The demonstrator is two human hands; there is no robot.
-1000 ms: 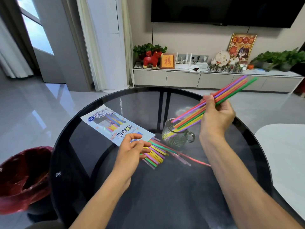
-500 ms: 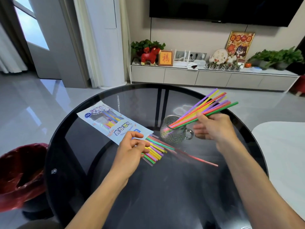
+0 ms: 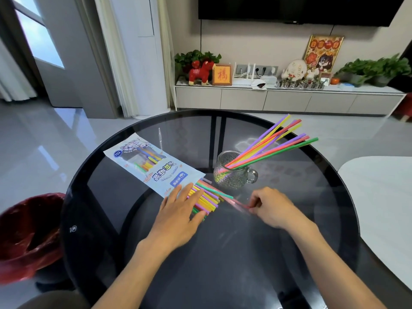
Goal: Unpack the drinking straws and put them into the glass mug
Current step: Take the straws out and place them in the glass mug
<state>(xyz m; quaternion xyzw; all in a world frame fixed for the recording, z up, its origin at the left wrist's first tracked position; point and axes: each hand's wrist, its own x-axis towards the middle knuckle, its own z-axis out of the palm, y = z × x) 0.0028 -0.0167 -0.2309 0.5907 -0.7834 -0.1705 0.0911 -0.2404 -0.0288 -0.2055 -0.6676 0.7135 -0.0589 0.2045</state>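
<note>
Glass mug (image 3: pixel 231 175) stands mid-table, straws (image 3: pixel 269 146) fanning right. Left hand (image 3: pixel 180 210) lies flat, fingers spread, on the packet's (image 3: pixel 153 166) loose straws; right hand (image 3: pixel 272 208) pinches a pink straw (image 3: pixel 236 202), bare tabletop (image 3: pixel 223 264) nearer.

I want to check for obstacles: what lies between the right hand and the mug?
In the head view, only bare dark glass table lies between the right hand and the mug. The pink straw it pinches runs leftward, not toward the mug.

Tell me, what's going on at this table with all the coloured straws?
A person is unpacking drinking straws into a glass mug. One bunch of straws already leans in the mug. The left hand lies flat on the straws sticking out of the packet, while the right hand pinches a pink straw lying on the glass table.
</note>
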